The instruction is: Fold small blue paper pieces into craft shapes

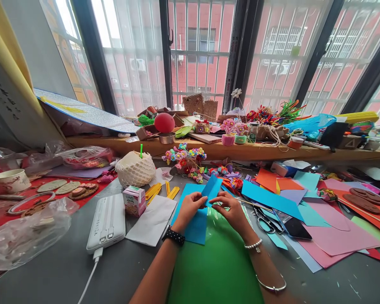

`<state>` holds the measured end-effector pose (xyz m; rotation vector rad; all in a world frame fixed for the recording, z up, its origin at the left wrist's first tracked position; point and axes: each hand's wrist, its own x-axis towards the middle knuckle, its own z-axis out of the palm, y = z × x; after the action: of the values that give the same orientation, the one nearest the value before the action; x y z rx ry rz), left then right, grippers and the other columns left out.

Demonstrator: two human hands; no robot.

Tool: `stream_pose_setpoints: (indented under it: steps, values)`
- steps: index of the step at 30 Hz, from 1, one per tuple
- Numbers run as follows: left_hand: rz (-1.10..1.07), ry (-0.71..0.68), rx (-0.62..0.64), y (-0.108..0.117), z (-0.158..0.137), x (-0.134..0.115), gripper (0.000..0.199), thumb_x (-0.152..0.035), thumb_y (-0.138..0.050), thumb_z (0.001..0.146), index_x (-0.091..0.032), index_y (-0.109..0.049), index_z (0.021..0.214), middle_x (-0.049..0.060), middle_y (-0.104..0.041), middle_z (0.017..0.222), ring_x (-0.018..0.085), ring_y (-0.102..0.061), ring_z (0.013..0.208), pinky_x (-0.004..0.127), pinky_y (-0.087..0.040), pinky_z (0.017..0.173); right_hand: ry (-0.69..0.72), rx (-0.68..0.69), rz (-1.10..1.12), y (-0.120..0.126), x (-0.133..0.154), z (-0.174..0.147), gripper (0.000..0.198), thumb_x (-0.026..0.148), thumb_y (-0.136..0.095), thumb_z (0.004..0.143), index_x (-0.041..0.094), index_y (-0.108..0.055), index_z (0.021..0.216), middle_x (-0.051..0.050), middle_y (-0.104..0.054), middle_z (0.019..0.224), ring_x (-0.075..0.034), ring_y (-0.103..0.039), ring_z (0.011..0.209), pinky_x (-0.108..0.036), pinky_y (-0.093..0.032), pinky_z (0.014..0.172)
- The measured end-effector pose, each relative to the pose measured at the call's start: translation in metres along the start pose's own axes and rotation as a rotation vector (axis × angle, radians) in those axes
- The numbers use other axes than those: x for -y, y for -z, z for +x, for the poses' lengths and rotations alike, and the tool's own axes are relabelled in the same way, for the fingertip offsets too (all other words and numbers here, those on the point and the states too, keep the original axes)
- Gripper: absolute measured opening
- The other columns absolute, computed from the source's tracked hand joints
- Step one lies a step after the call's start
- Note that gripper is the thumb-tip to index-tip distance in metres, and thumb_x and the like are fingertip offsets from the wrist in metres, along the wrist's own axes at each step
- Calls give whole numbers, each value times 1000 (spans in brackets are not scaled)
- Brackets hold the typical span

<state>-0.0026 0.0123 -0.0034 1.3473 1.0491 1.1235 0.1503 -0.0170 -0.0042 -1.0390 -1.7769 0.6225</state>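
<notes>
Green glossy plastic sheet [215, 261] laid nearest. Above it, small blue paper piece [211, 188] pinched at lower edge between left hand [190, 207] and right hand [231, 210], fingers closed. Folding judged barely begun; steel scissors [266, 219] unused at right.

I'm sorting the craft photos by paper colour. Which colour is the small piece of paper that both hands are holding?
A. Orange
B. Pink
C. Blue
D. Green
C: the left hand and right hand pinch a small blue paper piece above the green sheet.
</notes>
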Motion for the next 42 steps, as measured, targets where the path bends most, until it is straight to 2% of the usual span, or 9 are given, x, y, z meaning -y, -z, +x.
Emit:
stream_pose_setpoints:
  steps: [3, 9, 20, 28, 33, 36, 39, 42]
  values:
    - [-16, 10, 31, 0, 0, 0, 28, -34, -65, 55, -13, -47, 56, -5, -46, 51, 9, -51, 50, 21, -42, 52, -2, -4, -3, 1, -2, 0, 15, 30, -55, 71, 22, -65, 78, -3, -48, 79, -15, -50, 73, -25, -45, 62]
    - [-73, 57, 23, -1, 1, 2, 37, -30, -68, 53, -12, -51, 80, -2, -56, 53, 11, -55, 48, 23, -44, 52, 1, 17, -34, 5, -3, 1, 17, 35, -56, 70, 21, -65, 73, -2, -50, 73, -14, -50, 66, -25, -42, 58]
    - [-191, 103, 93, -3, -1, 1, 54, -30, -73, 48, -13, -46, 91, -1, -63, 57, 17, -62, 58, 27, -48, 58, -105, -75, 9, -3, -10, 3, 21, 34, -49, 74, 16, -57, 69, -4, -56, 68, -15, -50, 63, -23, -41, 52]
    - [-190, 123, 113, -4, 0, 1, 55, -33, -72, 48, -12, -45, 92, 0, -61, 56, 17, -62, 56, 29, -48, 59, -130, -104, -12, -3, -6, 2, 19, 32, -49, 73, 15, -56, 70, -4, -56, 68, -14, -52, 60, -23, -42, 52]
    - [-142, 75, 130, -4, -2, 2, 56, -24, -73, 47, -12, -45, 93, -4, -57, 53, 13, -59, 55, 23, -45, 55, -123, -83, -18, -4, -5, 2, 18, 32, -50, 72, 15, -56, 68, -5, -56, 70, -16, -53, 67, -24, -43, 55]
    - [-125, 38, 110, -4, -3, 1, 53, -23, -73, 47, -12, -45, 91, -7, -52, 50, 11, -56, 52, 20, -42, 52, -156, -102, 63, -6, -7, 1, 18, 33, -53, 70, 16, -54, 75, -5, -56, 75, -16, -54, 68, -25, -44, 56]
    - [-166, 46, 79, -6, -4, -2, 56, -22, -74, 46, -12, -44, 92, -8, -52, 50, 11, -57, 53, 22, -43, 54, -235, -205, 172, -7, -12, 2, 33, 38, -60, 64, 17, -48, 87, -4, -55, 80, -15, -54, 66, -25, -45, 54]
    - [-226, 86, 62, -7, -6, -5, 59, -22, -75, 44, -13, -43, 92, -8, -52, 51, 13, -58, 55, 24, -44, 58, -298, -173, 249, -7, -13, 3, 34, 43, -59, 62, 16, -51, 82, -4, -54, 75, -16, -53, 64, -25, -45, 51]
